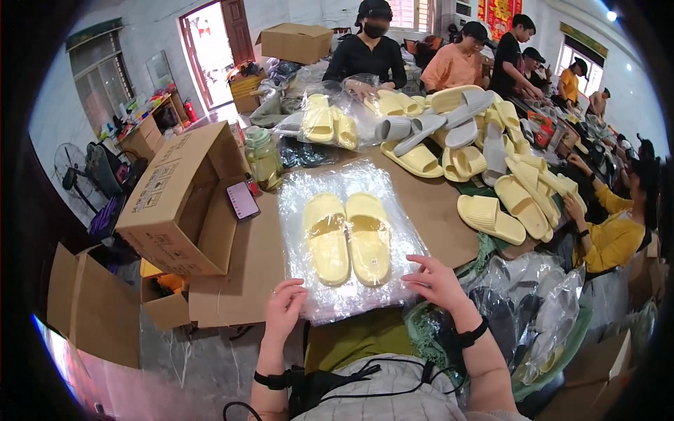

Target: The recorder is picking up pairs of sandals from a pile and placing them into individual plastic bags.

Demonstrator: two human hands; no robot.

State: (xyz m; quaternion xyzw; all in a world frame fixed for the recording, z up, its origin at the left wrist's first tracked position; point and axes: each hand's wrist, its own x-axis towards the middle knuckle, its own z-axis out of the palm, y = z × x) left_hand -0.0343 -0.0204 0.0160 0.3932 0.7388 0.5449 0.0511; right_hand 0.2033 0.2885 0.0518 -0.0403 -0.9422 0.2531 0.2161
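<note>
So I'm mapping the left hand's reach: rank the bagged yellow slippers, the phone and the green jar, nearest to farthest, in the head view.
From the left hand:
1. Bagged yellow slippers, touching, just right.
2. Phone, farther up the table.
3. Green jar, beyond the phone.

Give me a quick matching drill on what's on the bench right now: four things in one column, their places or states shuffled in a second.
Things:
1. yellow slippers
2. phone
3. grey slippers
4. open cardboard box

Places or states:
A. lying on its side, to the left of the bench
B. sealed side by side in a clear plastic bag, under both hands
C. screen up, beside the box flap
D. in the loose pile at the far end of the table

Pairs: 1-B, 2-C, 3-D, 4-A. The left hand and right hand press on the bag's near edge.
</note>
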